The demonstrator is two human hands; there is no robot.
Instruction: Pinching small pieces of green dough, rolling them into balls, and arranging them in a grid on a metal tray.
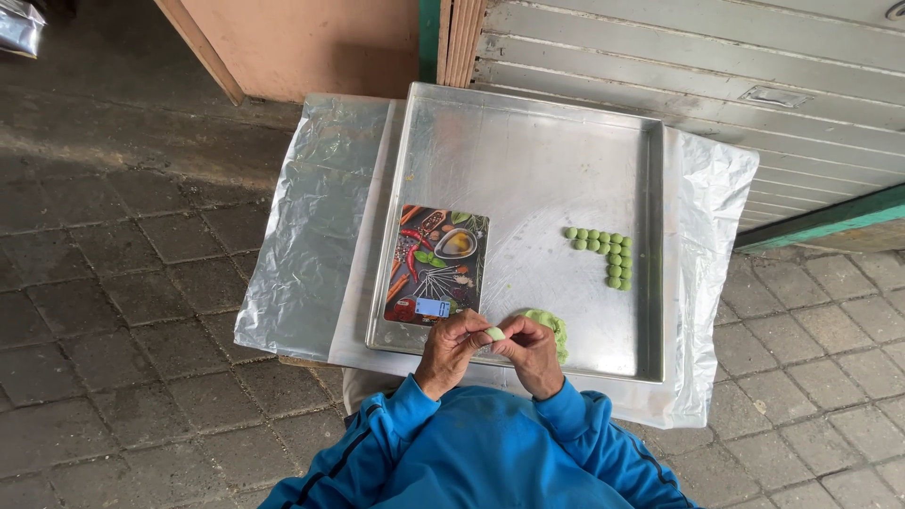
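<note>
My left hand (451, 351) and my right hand (533, 353) meet at the near edge of a large metal tray (528, 141). Together they pinch a small piece of green dough (495, 334) between the fingertips. A bigger lump of green dough (554, 325) lies on the tray just behind my right hand. Several small green dough balls (603, 253) sit in an L-shaped group toward the tray's right side. A flat kitchen scale (438, 264) with a colourful picture of spices lies on the tray's left part, just beyond my left hand.
The tray rests on a small table covered with clear plastic sheeting (311, 236). Grey paving stones (113, 283) surround it. A pale wall and a slatted shutter (735, 75) stand behind. My blue sleeves (490, 452) fill the bottom.
</note>
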